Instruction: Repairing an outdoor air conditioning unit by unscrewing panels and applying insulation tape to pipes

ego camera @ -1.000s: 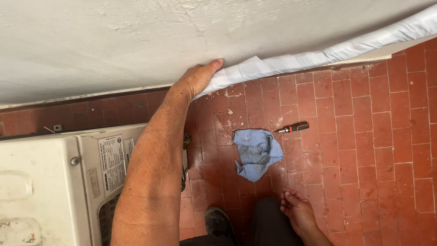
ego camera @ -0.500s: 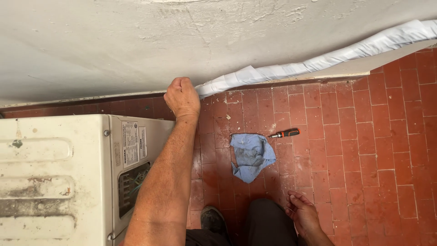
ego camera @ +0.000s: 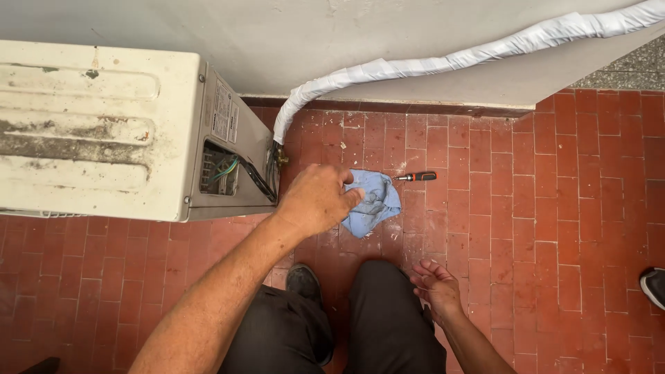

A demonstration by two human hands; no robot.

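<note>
My left hand (ego camera: 315, 199) hangs over the red tile floor with loosely curled fingers and nothing in it, just right of the open side panel (ego camera: 232, 163) of a worn white outdoor air-conditioner unit (ego camera: 97, 128). A blue cloth (ego camera: 374, 201) lies on the tiles right beside that hand. My right hand (ego camera: 435, 287) rests open, palm up, by my right knee. A white-wrapped pipe (ego camera: 443, 61) runs along the wall and bends down to the unit's side.
A small screwdriver with an orange and black handle (ego camera: 415, 177) lies on the tiles right of the cloth. My dark trousers and one shoe (ego camera: 303, 280) are below. Another shoe (ego camera: 652, 285) shows at the right edge. Wires show inside the panel.
My left hand has come down from the wrapped pipe at the wall to a spot near the unit's side panel and the cloth. The view has shifted, showing more of the unit.
</note>
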